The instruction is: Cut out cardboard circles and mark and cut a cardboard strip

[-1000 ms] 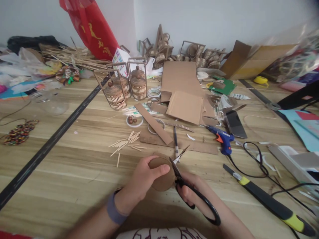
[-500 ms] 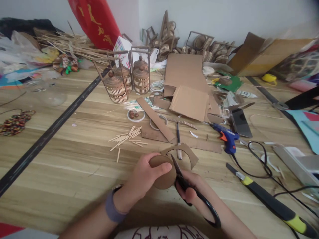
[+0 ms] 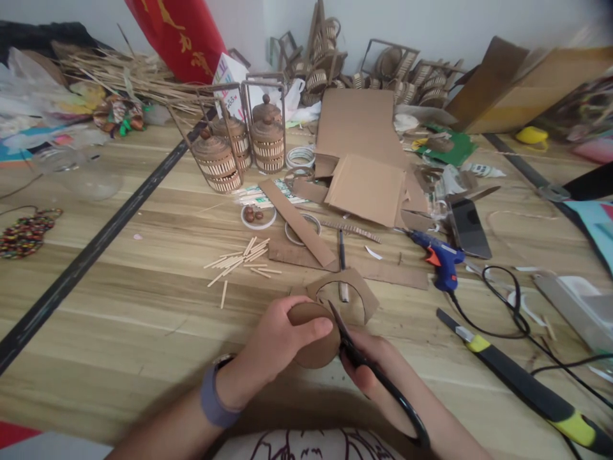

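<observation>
A round cardboard disc (image 3: 313, 350) is pinched in my left hand (image 3: 278, 338), the thumb lying across its face and the fingers behind it. My right hand (image 3: 371, 361) grips black-handled scissors (image 3: 348, 345), whose blades point up and lie against the disc's right edge. Just beyond both hands is a cardboard offcut (image 3: 366, 294) with a round opening cut into it. A pen-like cutter (image 3: 342, 262) lies partly over that offcut. Short wooden sticks (image 3: 242, 259) are scattered ahead of my left hand.
A blue glue gun (image 3: 443, 259) and its cord lie to the right, with a yellow-black utility knife (image 3: 522, 377) nearer. Small lidded baskets (image 3: 218, 163) stand at back left. Cardboard sheets (image 3: 366, 191), tape rolls (image 3: 301, 158) and a phone (image 3: 469, 227) lie farther off.
The view has shifted slightly. The scissor handles look closer together than before, while the blades stay at the disc's edge. My left hand keeps its hold on the disc.
</observation>
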Tool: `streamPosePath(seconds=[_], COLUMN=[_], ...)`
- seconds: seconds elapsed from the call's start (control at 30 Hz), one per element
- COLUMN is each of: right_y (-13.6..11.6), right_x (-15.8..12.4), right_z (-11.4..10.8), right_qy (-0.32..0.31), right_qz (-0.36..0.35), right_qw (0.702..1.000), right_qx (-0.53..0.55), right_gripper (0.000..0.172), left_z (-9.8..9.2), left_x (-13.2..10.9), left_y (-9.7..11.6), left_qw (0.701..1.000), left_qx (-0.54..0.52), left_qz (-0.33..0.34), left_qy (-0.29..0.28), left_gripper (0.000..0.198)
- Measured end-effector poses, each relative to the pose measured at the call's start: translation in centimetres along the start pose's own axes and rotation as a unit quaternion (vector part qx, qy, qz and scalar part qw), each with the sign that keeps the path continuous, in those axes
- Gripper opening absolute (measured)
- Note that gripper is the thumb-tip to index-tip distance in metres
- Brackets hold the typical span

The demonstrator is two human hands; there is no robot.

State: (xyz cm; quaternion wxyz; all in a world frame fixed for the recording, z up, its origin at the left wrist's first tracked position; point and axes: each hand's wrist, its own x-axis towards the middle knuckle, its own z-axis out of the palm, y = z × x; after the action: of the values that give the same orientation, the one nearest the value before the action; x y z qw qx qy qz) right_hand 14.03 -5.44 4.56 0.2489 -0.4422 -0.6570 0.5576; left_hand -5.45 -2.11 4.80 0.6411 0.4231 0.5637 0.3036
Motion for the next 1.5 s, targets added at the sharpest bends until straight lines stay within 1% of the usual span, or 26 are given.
streamPosePath(seconds=[0.27, 0.47, 0.63, 0.8, 0.9, 1.07, 1.37, 1.5], right_y=[1.03, 0.6, 0.49, 0.76, 0.7, 0.25, 0.13, 0.04], right_x=[-0.24, -0.24, -0.38, -0.31, -0.21, -0.08, -0.22, -0.18], right_z=[0.33, 0.36, 0.36, 0.35, 0.36, 0.25, 0.2, 0.22], right_qy=[0.016, 0.01, 0.012, 0.008, 0.017, 0.001, 0.005, 0.006], right_qz=[0.008, 0.009, 0.014, 0.006, 0.003, 0.002, 0.022, 0.026], right_qw=[1.0, 0.999, 0.999, 0.999, 0.999, 0.999, 0.999, 0.999], right_qx=[0.019, 0.044, 0.038, 0.04, 0.048, 0.05, 0.041, 0.041], right_gripper=[0.071, 0.07, 0.07, 0.07, 0.069, 0.069, 0.072, 0.072], left_z=[-0.11, -0.11, -0.22, -0.32, -0.32, -0.31, -0.27, -0.33], left_x=[-0.03, 0.05, -0.11, -0.11, -0.05, -0.11, -0.02, -0.12], left_y=[0.08, 0.27, 0.27, 0.23, 0.36, 0.44, 0.31, 0.31], left_qw=[1.0, 0.999, 0.999, 0.999, 0.999, 0.999, 0.998, 0.999], left_qx=[0.022, 0.035, 0.034, 0.039, 0.037, 0.046, 0.044, 0.034], left_qz=[-0.014, -0.014, -0.023, -0.022, -0.022, -0.022, -0.03, -0.026], left_qy=[0.011, -0.008, -0.006, -0.016, -0.016, -0.019, -0.016, -0.02], left_gripper=[0.038, 0.039, 0.044, 0.04, 0.038, 0.036, 0.039, 0.035])
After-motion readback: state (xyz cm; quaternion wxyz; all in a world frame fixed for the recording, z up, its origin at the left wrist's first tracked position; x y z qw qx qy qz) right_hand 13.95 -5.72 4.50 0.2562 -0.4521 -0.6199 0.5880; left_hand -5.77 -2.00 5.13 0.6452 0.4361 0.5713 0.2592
